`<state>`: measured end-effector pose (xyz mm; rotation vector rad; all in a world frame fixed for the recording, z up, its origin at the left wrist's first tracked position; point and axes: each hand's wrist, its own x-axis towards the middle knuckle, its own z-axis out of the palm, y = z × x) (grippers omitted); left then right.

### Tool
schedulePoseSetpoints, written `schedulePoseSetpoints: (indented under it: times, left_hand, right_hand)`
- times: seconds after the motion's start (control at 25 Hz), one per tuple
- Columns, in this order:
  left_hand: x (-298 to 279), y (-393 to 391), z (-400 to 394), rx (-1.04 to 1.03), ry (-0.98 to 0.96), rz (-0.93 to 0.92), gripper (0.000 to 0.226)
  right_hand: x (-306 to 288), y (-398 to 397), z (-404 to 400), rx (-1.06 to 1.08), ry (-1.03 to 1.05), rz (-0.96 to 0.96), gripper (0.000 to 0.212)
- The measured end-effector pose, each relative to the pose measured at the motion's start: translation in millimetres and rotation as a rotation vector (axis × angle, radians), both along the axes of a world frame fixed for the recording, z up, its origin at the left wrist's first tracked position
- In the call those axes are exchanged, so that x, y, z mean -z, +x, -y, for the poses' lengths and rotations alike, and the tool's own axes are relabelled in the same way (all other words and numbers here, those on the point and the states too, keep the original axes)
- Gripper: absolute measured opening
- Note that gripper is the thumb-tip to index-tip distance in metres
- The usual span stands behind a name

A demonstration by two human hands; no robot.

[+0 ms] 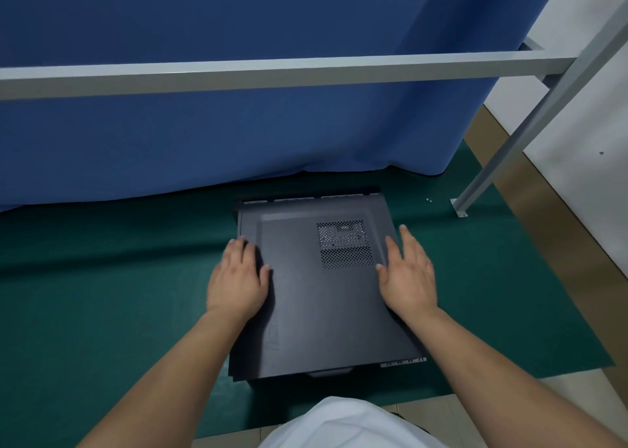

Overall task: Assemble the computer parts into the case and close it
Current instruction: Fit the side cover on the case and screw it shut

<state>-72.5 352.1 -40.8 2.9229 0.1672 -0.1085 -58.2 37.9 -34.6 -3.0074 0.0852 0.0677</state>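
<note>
Lying flat on the green mat (102, 277), the case (323, 311) sits near the mat's middle with its long axis running from you toward the blue curtain (238, 124), and the side panel (306, 294) is already laid over its open face. Your left hand (236, 277) rests on the panel's left edge, fingers fairly straight with the tips reaching that edge and the thumb spread onto the panel; it grips nothing. Your right hand (406, 274) lies along the right edge, fingers straight and together, pointing toward the curtain, also holding nothing. Both hands sit about level, on the far half of the panel, so neither is clearly nearer the job. What the next move turns on, as I judge it, is the panel's offset along the long axis: at the far edge a strip of the case frame with slots (306, 198) shows beyond the panel, and at the near right corner a pale bit of frame (402, 362) peeks out from under it. That suggests the panel is not yet seated. Whether it must slide toward you or away cannot be told from here. Two small screws (428, 200) lie near the mat's far right corner, beside the foot of the grey post (492, 175), well apart from the case and nearer your right hand.
</note>
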Motion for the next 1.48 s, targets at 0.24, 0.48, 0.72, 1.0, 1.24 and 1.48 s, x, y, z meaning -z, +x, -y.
schedulePoseSetpoints:
  times: [0.24,0.48,0.72,1.0,1.24,1.48]
  left_hand:
    - [28.3,-10.0,15.2,-0.016,-0.077,-0.017,0.073]
    - [31.1,-1.7,14.1,-0.011,-0.043,-0.014,0.074]
    - [30.2,6.7,14.0,-0.007,-0.066,-0.024,0.076]
    - [37.1,9.3,12.7,-0.017,-0.076,0.022,0.075]
    - [35.4,-3.0,10.7,-0.013,-0.144,0.078,0.064]
    - [34.3,-102.7,19.7,-0.113,-0.351,0.091,0.063]
  right_hand:
    - [23.7,3.2,-2.4,-0.141,0.000,-0.115,0.074]
    - [28.8,11.5,-1.9,-0.146,-0.017,-0.091,0.075]
    - [30.5,13.5,-1.1,-0.139,-0.054,-0.088,0.074]
    - [35.0,12.6,-1.5,-0.106,0.015,-0.007,0.072]
    - [31.7,3.6,-7.7,-0.011,-0.046,0.009,0.066]
    - [27.0,-73.5,-4.1,0.021,-0.029,-0.062,0.068]
